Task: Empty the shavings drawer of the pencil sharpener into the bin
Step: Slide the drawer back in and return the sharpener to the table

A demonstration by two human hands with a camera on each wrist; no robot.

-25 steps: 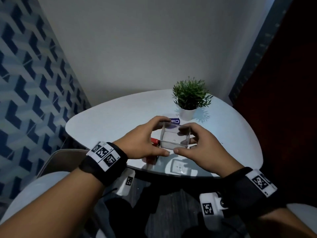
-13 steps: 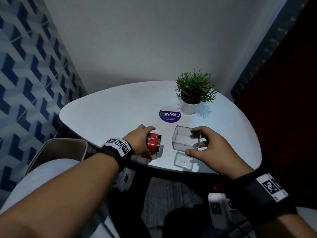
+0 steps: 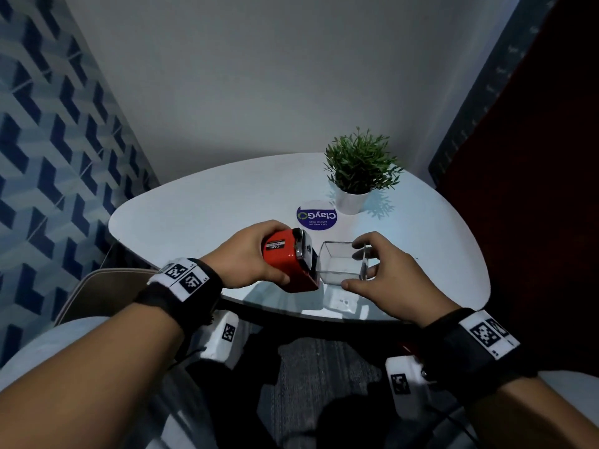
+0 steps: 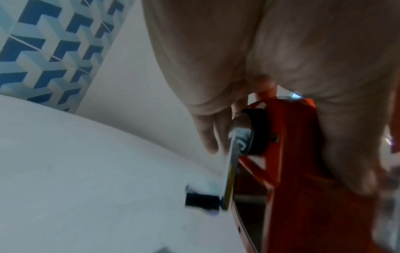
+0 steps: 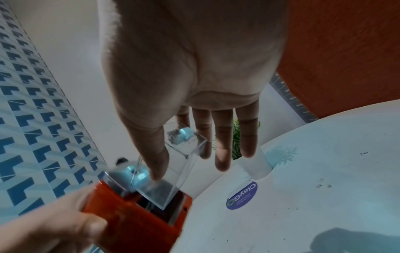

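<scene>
Shavings drawer [image 3: 343,266], a single clear plastic box, sits in the right hand [image 3: 382,277] just above the near edge of the white table [image 3: 201,215], thumb on its near side and fingers on the far wall. One of its corners meets the open face of the one red pencil sharpener [image 3: 290,265], which the left hand [image 3: 249,257] holds wrapped from behind, tilted and lifted off the tabletop. Beyond both hands the table lies open toward the grey wall; one potted plant [image 3: 358,171] and one round blue sticker [image 3: 317,216] stand toward the far right. Patterned blue wall closes the left side, a dark red panel the right, and a chair back [image 3: 97,293] shows under the left forearm.

From the left wrist, the palm presses the sharpener's red body [image 4: 303,196]; its metal crank [image 4: 230,171] hangs down with the black knob close to the tabletop, though contact is blurred.

From the right wrist, the thumb [image 5: 151,154] lies on the drawer [image 5: 173,171], whose lower corner sits at the sharpener's dark opening [image 5: 160,203]. The other fingers look fairly straight behind the plastic. Small dark specks dot the table to the right.
</scene>
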